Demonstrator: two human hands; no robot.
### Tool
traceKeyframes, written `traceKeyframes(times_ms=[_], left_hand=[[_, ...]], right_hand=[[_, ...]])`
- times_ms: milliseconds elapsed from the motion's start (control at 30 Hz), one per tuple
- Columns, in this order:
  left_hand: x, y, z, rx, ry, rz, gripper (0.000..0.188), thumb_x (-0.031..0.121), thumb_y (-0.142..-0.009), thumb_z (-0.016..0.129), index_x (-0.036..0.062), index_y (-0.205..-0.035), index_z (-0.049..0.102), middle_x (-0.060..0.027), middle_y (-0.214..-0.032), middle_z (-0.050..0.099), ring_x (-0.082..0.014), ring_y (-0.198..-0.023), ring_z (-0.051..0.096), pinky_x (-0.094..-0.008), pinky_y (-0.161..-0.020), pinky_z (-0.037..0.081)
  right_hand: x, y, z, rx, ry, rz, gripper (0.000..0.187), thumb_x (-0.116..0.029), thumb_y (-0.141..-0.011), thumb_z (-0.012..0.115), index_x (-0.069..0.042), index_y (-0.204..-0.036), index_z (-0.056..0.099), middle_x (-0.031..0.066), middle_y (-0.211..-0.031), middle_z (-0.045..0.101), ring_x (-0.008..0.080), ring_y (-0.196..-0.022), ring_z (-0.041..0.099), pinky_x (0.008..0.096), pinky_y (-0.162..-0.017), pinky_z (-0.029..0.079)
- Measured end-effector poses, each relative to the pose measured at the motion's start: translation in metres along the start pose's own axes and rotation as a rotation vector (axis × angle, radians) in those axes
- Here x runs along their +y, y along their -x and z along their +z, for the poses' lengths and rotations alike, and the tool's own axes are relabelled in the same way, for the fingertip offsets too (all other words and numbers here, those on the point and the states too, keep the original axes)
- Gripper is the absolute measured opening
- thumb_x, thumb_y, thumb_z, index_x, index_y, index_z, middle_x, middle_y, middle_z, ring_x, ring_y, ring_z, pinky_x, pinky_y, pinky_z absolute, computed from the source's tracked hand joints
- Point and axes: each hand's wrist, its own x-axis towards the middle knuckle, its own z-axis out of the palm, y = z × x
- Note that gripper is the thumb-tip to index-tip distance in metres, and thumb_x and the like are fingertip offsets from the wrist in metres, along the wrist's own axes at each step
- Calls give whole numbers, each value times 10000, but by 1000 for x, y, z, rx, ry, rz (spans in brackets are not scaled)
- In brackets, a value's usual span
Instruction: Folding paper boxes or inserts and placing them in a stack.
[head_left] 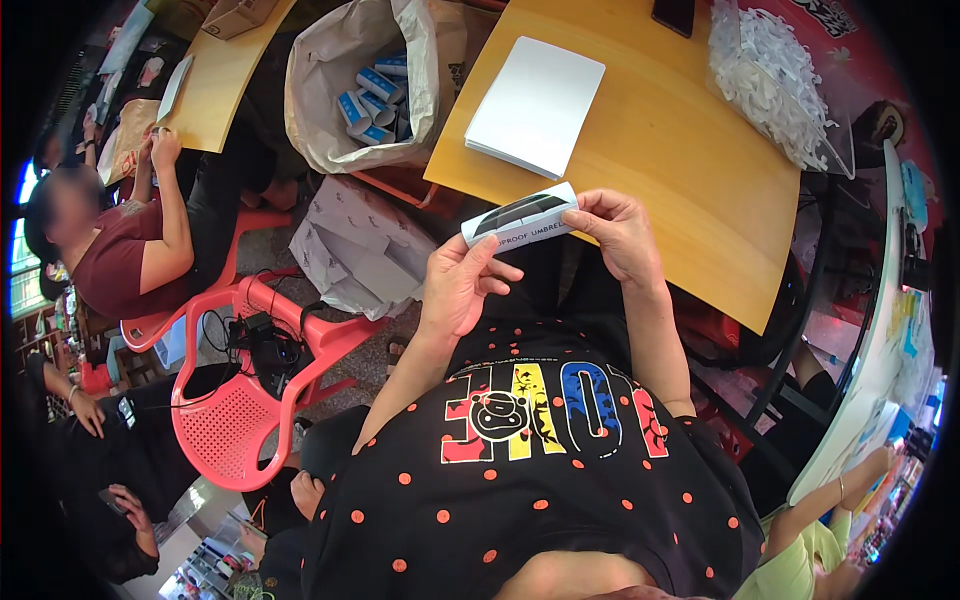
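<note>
In the frame's middle, the left hand (458,285) and right hand (622,238) pinched a rolled white-and-black paper tube (522,218). Up top, flat white sheets (535,105) sat piled on a yellow wooden table (690,170).

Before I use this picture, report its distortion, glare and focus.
In the head view, the white tabletop bows near the right rim; the head view's far-left window is washed out; in the head view, the printed sleeve between left hand and right hand looks fairly sharp.
</note>
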Motion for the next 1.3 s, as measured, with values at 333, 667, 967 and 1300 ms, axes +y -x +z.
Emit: traceKeyframes(times_ms=[333,667,967,1300], left_hand=[[-5,-1,2,-106,-36,87,314,173,-983,462,-75,-1164,532,-191,-1091,620,-264,-972,646,-339,-836,547],[-7,-1,1,-102,-40,100,319,172,-983,462,-74,-1173,533,-176,-1089,623,-250,-973,645,-332,-837,549],[-8,0,0,-98,26,60,296,159,-981,458,-74,-1153,522,-193,-1083,617,-276,-952,656,-305,-784,575],[-16,-4,-4,-78,97,24,288,139,-974,470,-47,-1193,498,-193,-1130,596,-292,-1000,635,-336,-832,560]], right_hand=[[-3,3,6,42,83,-20,104,-64,-807,701,3,-865,646,19,-757,644,51,-666,574,180,-633,453],[-10,3,15,27,45,76,115,-57,-852,652,30,-880,583,18,-644,580,19,-419,439,153,-368,308],[-4,1,12,28,37,69,107,-44,-854,645,37,-890,585,30,-670,600,28,-431,456,150,-387,331],[-5,2,13,31,47,71,156,-28,-854,629,73,-974,627,57,-753,643,21,-462,438,152,-414,338]])
